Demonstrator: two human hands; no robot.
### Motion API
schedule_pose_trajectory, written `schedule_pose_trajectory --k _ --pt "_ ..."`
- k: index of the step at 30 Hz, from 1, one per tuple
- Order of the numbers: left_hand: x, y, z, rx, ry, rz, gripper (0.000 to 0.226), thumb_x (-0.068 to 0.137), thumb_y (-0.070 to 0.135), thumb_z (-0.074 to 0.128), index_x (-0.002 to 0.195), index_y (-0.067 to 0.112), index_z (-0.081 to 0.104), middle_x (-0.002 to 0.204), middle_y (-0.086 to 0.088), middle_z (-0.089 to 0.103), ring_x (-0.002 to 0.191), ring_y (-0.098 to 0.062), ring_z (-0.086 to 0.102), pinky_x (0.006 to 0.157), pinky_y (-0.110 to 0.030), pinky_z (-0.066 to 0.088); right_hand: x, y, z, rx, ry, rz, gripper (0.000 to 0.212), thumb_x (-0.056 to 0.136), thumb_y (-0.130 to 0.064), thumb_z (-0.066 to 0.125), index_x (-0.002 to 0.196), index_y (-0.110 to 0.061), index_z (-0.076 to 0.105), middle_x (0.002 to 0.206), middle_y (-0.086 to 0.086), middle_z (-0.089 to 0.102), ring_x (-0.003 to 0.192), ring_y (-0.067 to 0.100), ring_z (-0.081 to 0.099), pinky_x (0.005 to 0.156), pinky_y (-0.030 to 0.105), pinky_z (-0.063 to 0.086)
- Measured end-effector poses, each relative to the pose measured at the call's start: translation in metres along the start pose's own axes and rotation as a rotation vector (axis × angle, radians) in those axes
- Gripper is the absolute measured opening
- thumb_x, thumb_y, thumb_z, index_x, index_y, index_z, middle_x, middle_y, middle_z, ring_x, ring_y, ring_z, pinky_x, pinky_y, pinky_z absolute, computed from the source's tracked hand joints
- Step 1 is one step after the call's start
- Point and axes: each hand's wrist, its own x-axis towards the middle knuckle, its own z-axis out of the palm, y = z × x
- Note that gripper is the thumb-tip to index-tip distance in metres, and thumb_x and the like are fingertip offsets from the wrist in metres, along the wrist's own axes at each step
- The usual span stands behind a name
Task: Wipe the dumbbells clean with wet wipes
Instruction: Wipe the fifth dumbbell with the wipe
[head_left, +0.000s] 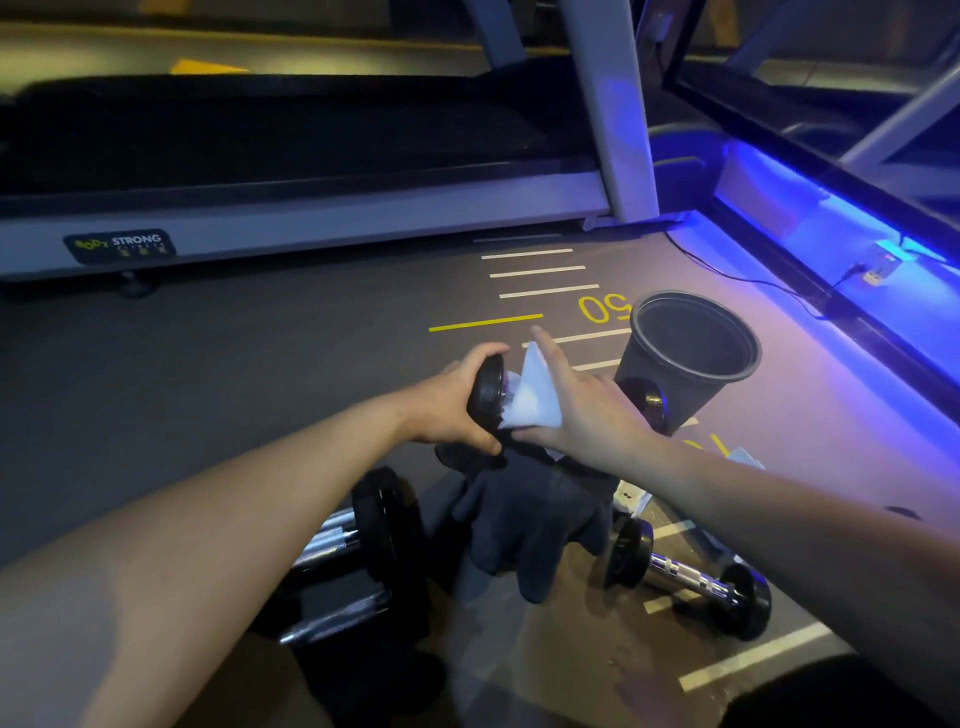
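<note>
My left hand (457, 405) grips the black round head of a small dumbbell (485, 397) held up in front of me. My right hand (587, 410) presses a white wet wipe (535, 397) against that dumbbell, fingers stretched out over the wipe. The rest of this dumbbell is hidden behind the wipe and my right hand. On the floor below lie a black-headed dumbbell with a chrome handle (685, 577) at the right and two larger chrome-handled dumbbells (358, 551) at the left.
A dark cloth or glove (530, 525) lies on the floor between the dumbbells. A black bucket (685, 358) stands to the right, with another dumbbell head (647, 400) beside it. A treadmill (291, 208) runs across the back. A blue-lit mirror base (841, 249) lines the right.
</note>
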Motion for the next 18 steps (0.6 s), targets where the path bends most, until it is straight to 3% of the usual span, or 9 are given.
schedule_pose_trajectory --k 2,5,13,15,18 --pt "0.0 -0.001 0.0 -0.007 -0.001 -0.001 0.12 0.06 0.03 0.094 0.148 0.045 0.014 0.15 -0.002 0.04 0.134 -0.02 0.045 0.114 -0.04 0.039 0.003 -0.004 0.001 0.055 -0.023 0.043 0.118 0.071 -0.057 0.079 0.154 -0.025 0.002 0.124 0.008 0.065 0.119 0.037 0.056 0.093 0.039 0.038" --pt "0.0 -0.001 0.0 -0.008 0.005 0.006 0.118 0.06 0.029 0.094 0.148 0.044 0.016 0.148 -0.003 0.039 0.132 -0.02 0.045 0.113 -0.04 0.04 0.008 -0.009 0.002 0.093 -0.055 0.064 0.104 0.067 -0.056 0.082 0.145 -0.021 0.022 0.119 0.006 0.065 0.117 0.035 0.057 0.082 0.035 0.034" --pt "-0.003 0.002 -0.003 -0.06 -0.029 -0.026 0.125 0.067 0.034 0.091 0.155 0.046 0.003 0.159 -0.005 0.031 0.142 -0.022 0.038 0.117 -0.037 0.034 0.025 -0.014 0.012 -0.171 -0.149 -0.084 0.094 0.065 -0.061 0.078 0.133 -0.013 0.034 0.124 0.005 0.058 0.119 0.029 0.054 0.093 0.042 0.036" --pt "-0.002 0.008 -0.005 -0.124 -0.043 -0.047 0.108 0.079 0.039 0.084 0.157 0.041 0.01 0.157 -0.003 0.034 0.141 -0.023 0.041 0.106 -0.03 0.039 0.025 -0.013 0.014 -0.239 -0.144 -0.119 0.097 0.062 -0.065 0.078 0.132 -0.012 0.037 0.125 0.005 0.051 0.12 0.029 0.051 0.093 0.044 0.038" --pt "0.0 0.014 -0.002 -0.107 0.032 -0.073 0.08 0.088 0.041 0.074 0.151 0.036 0.025 0.137 -0.004 0.048 0.123 -0.029 0.053 0.086 -0.025 0.037 0.025 -0.013 0.014 -0.171 -0.148 -0.085 0.099 0.054 -0.069 0.079 0.127 -0.013 0.042 0.119 0.004 0.043 0.116 0.027 0.044 0.095 0.042 0.041"
